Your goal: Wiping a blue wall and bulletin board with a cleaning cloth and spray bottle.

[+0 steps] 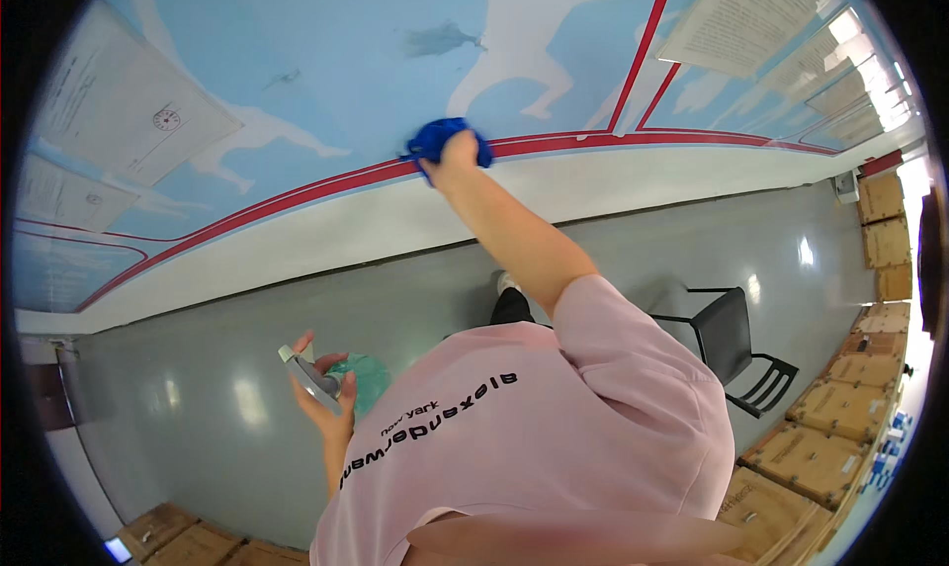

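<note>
My right hand (457, 158) presses a bunched blue cloth (436, 137) against a painted wall panel (356, 69), over the red stripe near its lower edge. Down by my left side, my left hand (326, 399) grips a spray bottle (365, 383) around its neck. The bottle has a translucent green body and a grey and white trigger head. Light blue paint with white figure shapes covers the panel. A greyish smudge-like mark (439, 39) shows above the cloth, and a smaller mark (285, 78) lies to its left.
Printed sheets (141, 106) are fixed to the panel at the left, with another sheet (741, 21) at the upper right. A black chair (726, 340) stands on the grey floor (200, 373) to my right. Wooden crates (812, 458) line the right side and lower left (159, 533).
</note>
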The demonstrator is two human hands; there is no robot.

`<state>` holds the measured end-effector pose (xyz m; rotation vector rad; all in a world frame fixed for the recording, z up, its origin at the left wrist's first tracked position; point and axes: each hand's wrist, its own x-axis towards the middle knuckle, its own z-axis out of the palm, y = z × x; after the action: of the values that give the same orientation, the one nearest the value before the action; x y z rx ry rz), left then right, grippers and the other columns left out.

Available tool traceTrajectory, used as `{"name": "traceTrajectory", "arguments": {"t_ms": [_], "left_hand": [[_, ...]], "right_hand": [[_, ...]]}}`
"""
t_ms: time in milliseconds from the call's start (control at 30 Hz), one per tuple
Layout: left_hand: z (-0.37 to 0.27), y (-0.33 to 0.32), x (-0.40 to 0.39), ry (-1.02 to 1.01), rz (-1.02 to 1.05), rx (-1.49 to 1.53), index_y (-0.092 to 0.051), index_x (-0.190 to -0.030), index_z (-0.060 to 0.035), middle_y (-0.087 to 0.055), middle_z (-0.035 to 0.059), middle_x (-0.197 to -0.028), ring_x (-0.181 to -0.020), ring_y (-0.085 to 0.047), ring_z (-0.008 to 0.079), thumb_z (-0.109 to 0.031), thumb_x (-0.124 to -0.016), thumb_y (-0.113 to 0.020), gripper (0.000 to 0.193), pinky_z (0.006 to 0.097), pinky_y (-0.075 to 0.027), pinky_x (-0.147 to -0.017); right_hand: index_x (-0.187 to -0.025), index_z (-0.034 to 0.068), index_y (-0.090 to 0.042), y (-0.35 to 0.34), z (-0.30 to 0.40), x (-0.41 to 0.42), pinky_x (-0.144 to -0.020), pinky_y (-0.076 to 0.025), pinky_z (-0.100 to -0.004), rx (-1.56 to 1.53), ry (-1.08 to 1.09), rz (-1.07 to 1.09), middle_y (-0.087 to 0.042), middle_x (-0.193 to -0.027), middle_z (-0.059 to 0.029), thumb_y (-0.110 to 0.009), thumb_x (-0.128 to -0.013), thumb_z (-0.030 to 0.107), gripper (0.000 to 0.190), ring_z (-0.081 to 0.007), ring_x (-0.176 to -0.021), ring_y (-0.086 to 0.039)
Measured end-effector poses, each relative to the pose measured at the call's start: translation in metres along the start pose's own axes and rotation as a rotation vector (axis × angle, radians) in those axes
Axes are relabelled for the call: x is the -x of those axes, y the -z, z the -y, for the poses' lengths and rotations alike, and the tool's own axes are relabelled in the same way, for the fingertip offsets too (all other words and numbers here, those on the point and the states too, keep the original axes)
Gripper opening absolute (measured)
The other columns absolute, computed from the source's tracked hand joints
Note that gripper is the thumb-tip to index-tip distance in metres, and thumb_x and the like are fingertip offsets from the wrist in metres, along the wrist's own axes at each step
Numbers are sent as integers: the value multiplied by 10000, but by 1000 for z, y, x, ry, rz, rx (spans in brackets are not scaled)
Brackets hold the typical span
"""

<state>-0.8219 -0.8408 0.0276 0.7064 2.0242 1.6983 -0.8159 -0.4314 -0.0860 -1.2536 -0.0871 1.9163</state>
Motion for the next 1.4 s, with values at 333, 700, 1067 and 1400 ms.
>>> {"name": "traceTrajectory", "arguments": {"t_ms": [333,700,1067,1400], "left_hand": [[11,7,21,-8,-141,-42,-427,-1296,-4,-475,131,-1337,-835,-657,218,-324,-698,-795,772,308,-475,-701],[9,4,13,-31,-180,-2,-422,-1306,2,-484,118,-1331,-828,-652,202,-220,-703,-764,728,298,-458,-694],[7,-10,5,-87,-130,67,-411,-1326,1,-468,145,-1330,-816,-646,225,-208,-692,-775,760,307,-487,-701],[8,-10,14,-37,-215,23,-402,-1325,9,-461,140,-1345,-833,-648,213,-205,-706,-769,751,300,-488,-693]], "right_hand": [[-1021,119,-527,-13,-23,3,-628,-529,-479,246,-214,426,-598,-900,-183,-320,-982,244,245,-310,-755,-626],[-928,32,-573,68,218,111,-563,-457,-311,545,450,708,-638,-883,-122,-463,-971,217,220,-211,-718,-605],[-1327,43,-491,7,161,67,-1071,-192,-621,1098,2136,-55,-296,-1473,-271,-668,-758,254,632,-446,-1341,-294],[-1337,292,-523,-26,-26,53,-900,-451,-416,2201,1411,1106,-582,-1254,-27,-493,-878,147,482,-300,-1119,-547]]}}
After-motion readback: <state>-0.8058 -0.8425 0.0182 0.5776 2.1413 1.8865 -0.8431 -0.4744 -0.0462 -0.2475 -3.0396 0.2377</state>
